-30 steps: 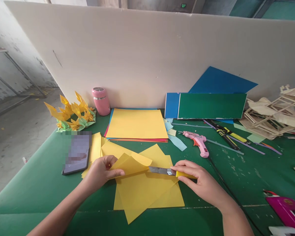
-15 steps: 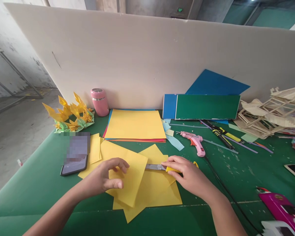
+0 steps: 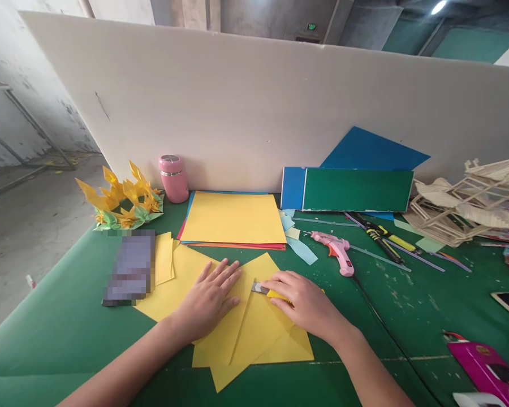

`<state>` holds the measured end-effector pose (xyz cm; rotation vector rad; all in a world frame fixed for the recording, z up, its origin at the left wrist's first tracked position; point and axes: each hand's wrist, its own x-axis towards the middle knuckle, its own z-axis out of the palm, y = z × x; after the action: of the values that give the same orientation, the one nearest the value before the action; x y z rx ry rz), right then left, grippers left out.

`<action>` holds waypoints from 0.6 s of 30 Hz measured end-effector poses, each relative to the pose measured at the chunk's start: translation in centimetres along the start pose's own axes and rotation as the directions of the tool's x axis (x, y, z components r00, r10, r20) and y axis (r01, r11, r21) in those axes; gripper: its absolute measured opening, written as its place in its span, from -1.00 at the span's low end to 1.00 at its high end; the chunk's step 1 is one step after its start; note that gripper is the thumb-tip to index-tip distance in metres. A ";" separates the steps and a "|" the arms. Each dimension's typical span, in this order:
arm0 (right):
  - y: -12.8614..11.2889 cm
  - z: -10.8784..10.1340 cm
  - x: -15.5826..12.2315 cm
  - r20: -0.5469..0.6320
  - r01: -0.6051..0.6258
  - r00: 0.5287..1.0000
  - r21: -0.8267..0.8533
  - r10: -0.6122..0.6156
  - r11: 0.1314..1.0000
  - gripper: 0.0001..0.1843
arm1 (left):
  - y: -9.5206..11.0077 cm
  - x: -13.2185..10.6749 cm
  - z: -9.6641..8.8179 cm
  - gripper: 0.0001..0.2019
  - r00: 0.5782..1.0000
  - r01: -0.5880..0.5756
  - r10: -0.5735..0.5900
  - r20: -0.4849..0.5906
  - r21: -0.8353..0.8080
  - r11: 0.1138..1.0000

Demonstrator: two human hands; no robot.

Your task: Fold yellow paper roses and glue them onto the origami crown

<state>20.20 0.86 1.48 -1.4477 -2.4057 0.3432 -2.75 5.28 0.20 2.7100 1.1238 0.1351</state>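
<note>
My left hand (image 3: 212, 294) lies flat with fingers spread, pressing on a folded sheet of yellow paper (image 3: 240, 319). In my right hand (image 3: 299, 297) is a yellow utility knife (image 3: 275, 294), its blade reaching left under the folded edge of that sheet; the blade tip is hidden. More yellow paper sheets (image 3: 284, 347) lie overlapping beneath both hands, turned at different angles. Small folded yellow pieces (image 3: 164, 257) sit at the left of these sheets, beside a phone (image 3: 131, 263) that is partly blurred out.
Behind the hands lies a stack of coloured paper (image 3: 233, 217). A pink glue gun (image 3: 337, 249) with a cable rests at right, near pliers (image 3: 382, 243). Farther back stand a pink flask (image 3: 173, 178), a yellow paper crown (image 3: 125, 200) and a wooden stick model (image 3: 462, 203).
My left hand has come down from a curled, raised pose to lie flat on the folded sheet. The knife has moved left, and more of its blade is under the paper.
</note>
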 end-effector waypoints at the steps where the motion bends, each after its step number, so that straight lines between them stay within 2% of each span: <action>1: 0.0 0.0 0.0 0.004 0.001 1.000 -0.003 -0.001 1.000 -0.68 | 0.1 0.0 0.0 -0.50 1.000 -0.003 0.003 0.002 0.009 1.000; 8: 1.0 -0.5 -1.0 0.011 -0.013 1.000 0.018 0.012 1.000 -0.67 | 1.4 0.4 -0.3 -0.49 0.999 -0.017 0.017 0.050 0.007 1.000; 18: 1.6 -0.2 -1.4 -0.050 -0.022 0.998 0.037 0.023 0.999 -0.66 | 0.9 0.6 0.9 -0.55 0.997 -0.063 0.065 -0.050 0.038 0.997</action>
<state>22.14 0.37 0.87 -1.4514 -2.3337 0.3495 -1.56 4.98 -0.46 2.7910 1.0634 0.1965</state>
